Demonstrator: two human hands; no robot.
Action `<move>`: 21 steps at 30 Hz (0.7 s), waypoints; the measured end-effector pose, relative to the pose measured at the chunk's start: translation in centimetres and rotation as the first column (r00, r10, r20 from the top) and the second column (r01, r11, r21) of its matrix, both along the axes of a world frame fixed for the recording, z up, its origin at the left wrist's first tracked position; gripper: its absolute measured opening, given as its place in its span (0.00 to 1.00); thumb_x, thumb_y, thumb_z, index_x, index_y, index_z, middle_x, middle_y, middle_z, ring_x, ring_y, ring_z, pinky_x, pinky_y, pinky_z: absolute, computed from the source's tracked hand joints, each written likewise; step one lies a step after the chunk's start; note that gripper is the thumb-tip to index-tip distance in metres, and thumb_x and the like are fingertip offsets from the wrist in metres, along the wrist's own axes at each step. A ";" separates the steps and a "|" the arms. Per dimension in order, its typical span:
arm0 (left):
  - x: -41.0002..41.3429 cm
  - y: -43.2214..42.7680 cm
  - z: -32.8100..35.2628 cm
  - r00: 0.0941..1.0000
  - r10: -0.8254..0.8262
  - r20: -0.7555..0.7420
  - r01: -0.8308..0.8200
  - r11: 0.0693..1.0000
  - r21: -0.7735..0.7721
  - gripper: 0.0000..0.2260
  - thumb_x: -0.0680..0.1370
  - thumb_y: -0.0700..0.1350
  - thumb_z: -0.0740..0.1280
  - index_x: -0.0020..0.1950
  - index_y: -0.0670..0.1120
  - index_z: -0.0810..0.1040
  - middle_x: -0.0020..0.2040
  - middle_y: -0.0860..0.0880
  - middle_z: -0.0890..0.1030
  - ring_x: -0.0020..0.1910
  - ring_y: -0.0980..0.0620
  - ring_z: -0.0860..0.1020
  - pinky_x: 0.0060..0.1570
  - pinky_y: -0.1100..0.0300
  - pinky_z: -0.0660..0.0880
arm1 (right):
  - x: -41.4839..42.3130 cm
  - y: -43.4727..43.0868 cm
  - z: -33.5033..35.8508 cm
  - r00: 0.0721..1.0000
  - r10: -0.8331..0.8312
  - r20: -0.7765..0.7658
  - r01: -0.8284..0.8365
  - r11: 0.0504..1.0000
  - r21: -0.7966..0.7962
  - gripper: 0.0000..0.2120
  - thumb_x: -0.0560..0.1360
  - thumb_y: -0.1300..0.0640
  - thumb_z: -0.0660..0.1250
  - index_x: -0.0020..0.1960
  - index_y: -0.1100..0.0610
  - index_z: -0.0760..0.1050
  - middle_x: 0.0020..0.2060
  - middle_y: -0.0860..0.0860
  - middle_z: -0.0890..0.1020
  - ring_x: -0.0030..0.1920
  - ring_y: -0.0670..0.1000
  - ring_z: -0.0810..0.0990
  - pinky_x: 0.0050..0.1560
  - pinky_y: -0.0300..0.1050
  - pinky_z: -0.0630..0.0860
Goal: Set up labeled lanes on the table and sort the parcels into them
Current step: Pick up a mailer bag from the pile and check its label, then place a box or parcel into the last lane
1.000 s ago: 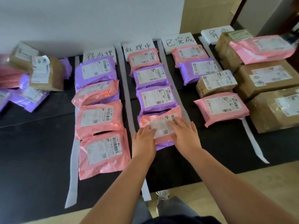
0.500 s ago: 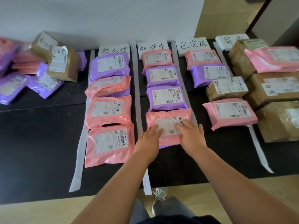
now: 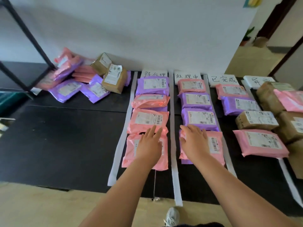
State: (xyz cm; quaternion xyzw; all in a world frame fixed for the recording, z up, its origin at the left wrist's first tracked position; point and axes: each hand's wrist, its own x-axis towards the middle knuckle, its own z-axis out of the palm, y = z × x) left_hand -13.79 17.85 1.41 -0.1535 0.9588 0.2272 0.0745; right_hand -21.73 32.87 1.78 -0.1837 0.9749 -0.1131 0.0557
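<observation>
Shoe (image 3: 172, 217): grey-white, on the pale floor just below the table edge.
Table (image 3: 65, 145): black, split into lanes by white paper strips (image 3: 172, 128) running near to far.
Left hand (image 3: 150, 145): palm down, fingers straight and slightly spread, gripping nothing. Over the nearest pink parcel (image 3: 129, 153) of the first lane, fingertips reaching the next one back; touching or just above, cannot tell.
Right hand (image 3: 195, 143): palm down, fingers straight and spread, holding nothing. Over the left half of the front pink parcel (image 3: 214, 148) in the second lane, a purple edge showing beneath.
First-lane row (image 3: 150, 119): pink, pink over purple, then purple at the far end.
Second-lane row (image 3: 199, 117): two purple, then pink.
Third-lane row (image 3: 260, 143): pink, brown box, purple, pink.
Fourth-lane stack (image 3: 291, 125): brown boxes at the right edge, a pink mailer (image 3: 290, 99) lying on top.
Lane labels (image 3: 186, 76): white sheets with handwritten characters at each lane's far end, the rightmost partly hidden.
Unsorted heap (image 3: 85, 82): pink and purple mailers with two brown boxes, far left against the white wall, well apart from the lanes, beside a black frame (image 3: 24, 38).
</observation>
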 end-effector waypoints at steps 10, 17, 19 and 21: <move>13.9 -16.5 1.4 0.980 0.198 -0.017 -0.199 0.980 -0.024 0.27 0.85 0.48 0.56 0.81 0.53 0.48 0.82 0.51 0.47 0.80 0.49 0.47 0.78 0.51 0.49 | 12.7 -16.7 0.9 0.990 0.139 0.002 -0.138 0.985 -0.104 0.23 0.80 0.48 0.64 0.74 0.47 0.66 0.73 0.48 0.70 0.75 0.52 0.65 0.76 0.59 0.59; 22.4 -25.7 0.8 0.964 0.266 0.012 -0.266 0.964 -0.003 0.27 0.85 0.49 0.56 0.81 0.52 0.48 0.82 0.50 0.48 0.80 0.48 0.48 0.78 0.51 0.52 | 20.3 -26.5 0.6 0.977 0.197 0.088 -0.185 0.975 -0.127 0.26 0.81 0.47 0.62 0.77 0.47 0.61 0.77 0.50 0.63 0.78 0.52 0.59 0.78 0.57 0.54; 23.4 -27.7 1.1 0.956 0.293 0.009 -0.293 0.956 0.011 0.27 0.85 0.49 0.56 0.81 0.52 0.48 0.82 0.51 0.49 0.80 0.48 0.48 0.77 0.52 0.52 | 21.1 -28.4 0.7 0.970 0.224 0.090 -0.212 0.970 -0.121 0.26 0.82 0.47 0.61 0.78 0.47 0.61 0.78 0.50 0.63 0.78 0.52 0.58 0.78 0.57 0.53; 23.6 -29.6 1.3 0.951 0.308 -0.007 -0.308 0.951 0.024 0.27 0.85 0.49 0.56 0.81 0.52 0.48 0.82 0.51 0.49 0.80 0.48 0.48 0.77 0.52 0.53 | 21.2 -30.1 0.9 0.969 0.229 0.090 -0.218 0.970 -0.111 0.26 0.82 0.47 0.61 0.78 0.47 0.61 0.78 0.50 0.63 0.78 0.52 0.58 0.78 0.56 0.51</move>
